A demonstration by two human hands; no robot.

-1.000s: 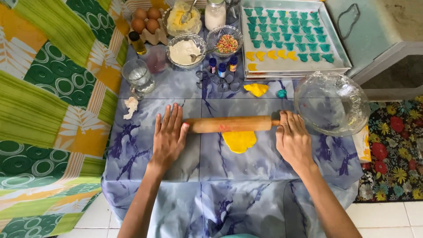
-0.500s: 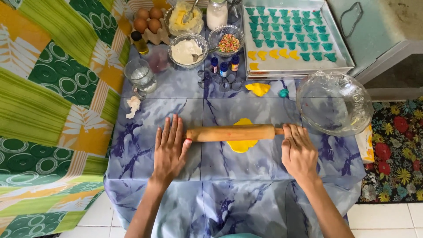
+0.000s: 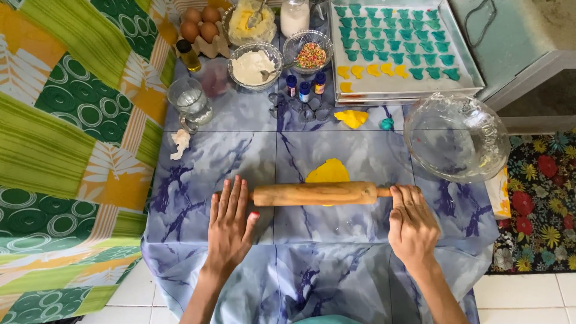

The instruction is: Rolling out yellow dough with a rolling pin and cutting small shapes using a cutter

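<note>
A wooden rolling pin [image 3: 315,193] lies crosswise over a flattened piece of yellow dough [image 3: 327,173] on the blue marbled table top [image 3: 210,162]. My left hand [image 3: 230,223] lies flat with fingers spread, its fingertips against the pin's left end. My right hand [image 3: 412,225] rests palm down on the pin's right handle, fingers curled over it. Most of the dough shows beyond the pin; a small part is hidden under it.
A large clear glass bowl [image 3: 456,135] stands at the right. A baking tray [image 3: 403,45] with teal and yellow cut-out shapes is behind. A yellow dough lump [image 3: 351,118], small dye bottles [image 3: 305,90], bowls of flour [image 3: 254,65] and sprinkles [image 3: 309,53], eggs [image 3: 201,21], a glass [image 3: 188,99].
The rolling pin has come toward me across the yellow dough, and both hands moved back with it. More dough now shows beyond the pin.
</note>
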